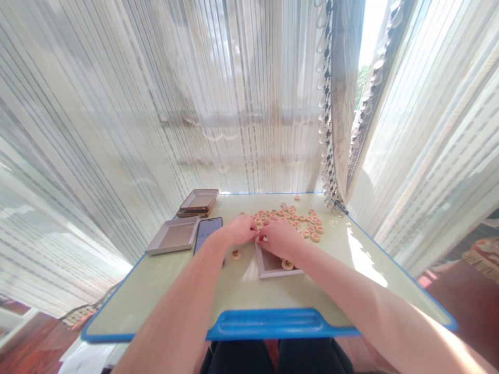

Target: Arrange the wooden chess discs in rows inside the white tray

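My left hand (242, 229) and my right hand (277, 237) meet at the far left corner of a shallow grey-rimmed tray (262, 267) in the middle of the small table. Both have their fingers curled and pinched together at the same spot, beside the nearest round wooden game pieces (296, 219), which lie scattered just beyond. What the fingertips hold is too small to make out. One piece (287, 264) lies in the tray under my right wrist. Another piece (235, 254) lies loose on the table below my left hand.
A phone (207, 232) lies left of my left hand, then an empty grey tray (173, 236). Stacked trays (198, 202) sit at the back left. The table (163, 291) has a blue rim with a groove (273, 323) at the near edge. Curtains hang close behind.
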### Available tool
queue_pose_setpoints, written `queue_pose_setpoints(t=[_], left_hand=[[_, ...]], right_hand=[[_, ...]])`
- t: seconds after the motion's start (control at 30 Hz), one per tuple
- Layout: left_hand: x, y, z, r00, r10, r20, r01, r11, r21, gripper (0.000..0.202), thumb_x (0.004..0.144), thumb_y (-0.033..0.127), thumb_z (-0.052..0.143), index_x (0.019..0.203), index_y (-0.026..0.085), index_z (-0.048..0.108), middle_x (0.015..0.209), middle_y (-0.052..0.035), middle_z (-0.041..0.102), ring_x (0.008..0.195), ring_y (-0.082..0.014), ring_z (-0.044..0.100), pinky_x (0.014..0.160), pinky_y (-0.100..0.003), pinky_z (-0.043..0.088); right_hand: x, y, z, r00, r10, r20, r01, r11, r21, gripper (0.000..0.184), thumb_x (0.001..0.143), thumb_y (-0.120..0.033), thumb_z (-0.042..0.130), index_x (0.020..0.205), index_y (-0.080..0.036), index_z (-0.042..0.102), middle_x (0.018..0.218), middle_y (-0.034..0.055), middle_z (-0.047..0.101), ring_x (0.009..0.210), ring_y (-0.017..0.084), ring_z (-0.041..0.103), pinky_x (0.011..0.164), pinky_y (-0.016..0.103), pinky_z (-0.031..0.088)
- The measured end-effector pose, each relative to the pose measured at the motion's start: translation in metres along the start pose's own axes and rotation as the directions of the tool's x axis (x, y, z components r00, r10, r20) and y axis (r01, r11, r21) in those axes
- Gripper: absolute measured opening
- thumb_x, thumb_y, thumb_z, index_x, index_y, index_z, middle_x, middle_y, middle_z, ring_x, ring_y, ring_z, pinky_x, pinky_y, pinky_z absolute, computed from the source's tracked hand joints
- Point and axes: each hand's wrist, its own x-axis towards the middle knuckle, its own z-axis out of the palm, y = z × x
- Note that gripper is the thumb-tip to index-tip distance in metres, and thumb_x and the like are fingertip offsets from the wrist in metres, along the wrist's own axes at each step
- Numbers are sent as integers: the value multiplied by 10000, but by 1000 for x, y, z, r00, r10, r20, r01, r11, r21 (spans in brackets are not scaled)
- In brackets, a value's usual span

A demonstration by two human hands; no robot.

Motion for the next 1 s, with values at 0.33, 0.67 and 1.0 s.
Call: queue_pose_setpoints(t=[0.33, 0.67, 1.0], left_hand=[[2, -2, 1, 1000, 21, 0, -21, 999, 49, 200, 734, 180, 477, 636, 153, 650, 649, -28, 634, 620, -136, 527, 572, -232, 355], [2, -1, 2, 999, -34, -27, 35, 999, 36, 195, 717, 185, 471, 598, 157, 623, 602, -17, 596, 600, -131, 511, 560, -236, 341], [12, -7, 14, 996, -29, -84, 33, 998, 55, 219, 712, 203, 447, 543, 161, 580, 535, -4, 523, 522, -118, 438, 492, -258, 279]], right_hand=[[-2, -2, -4, 999, 5, -33, -4, 1000, 18, 236, 841, -293, 497, 849, -215, 720, 912, 77, 673, 942, 221, 558, 790, 305, 408], [-1, 3, -8, 993, 115, -26, -114, 992, 58, 225, 833, -308, 512, 848, -237, 725, 933, 55, 676, 958, 209, 554, 782, 292, 407], [-7, 122, -6, 746, 662, -67, -659, 749, 64, 339, 822, -280, 429, 987, -188, 710, 944, 113, 701, 902, 233, 614, 750, 311, 427]])
